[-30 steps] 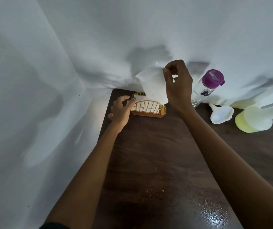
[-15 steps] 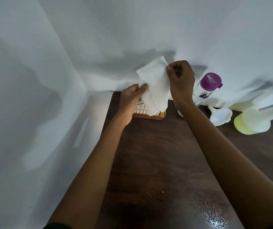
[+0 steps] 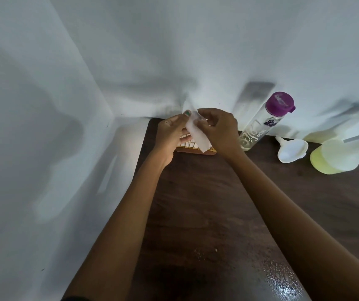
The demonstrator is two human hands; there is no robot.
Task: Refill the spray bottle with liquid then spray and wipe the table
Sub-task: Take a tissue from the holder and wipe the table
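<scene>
My left hand [image 3: 173, 132] and my right hand [image 3: 218, 129] both pinch a white tissue [image 3: 197, 136], bunched into a narrow strip, just above a yellow wire tissue holder [image 3: 188, 146] at the back of the dark wooden table [image 3: 206, 203]. A yellow-green spray bottle [image 3: 335, 157] with a grey nozzle stands at the far right. Beside it lies a white funnel [image 3: 292, 148]. A clear bottle with a purple cap [image 3: 265, 121] stands against the wall. Spray droplets [image 3: 282, 281] glisten on the table's near right part.
White walls meet in a corner just behind the table's back left end. The table's left edge runs diagonally under my left forearm.
The tissue came free of the holder; my left hand left the holder and took the tissue's other side. Both hands have lowered and gathered it from a flat sheet into a strip.
</scene>
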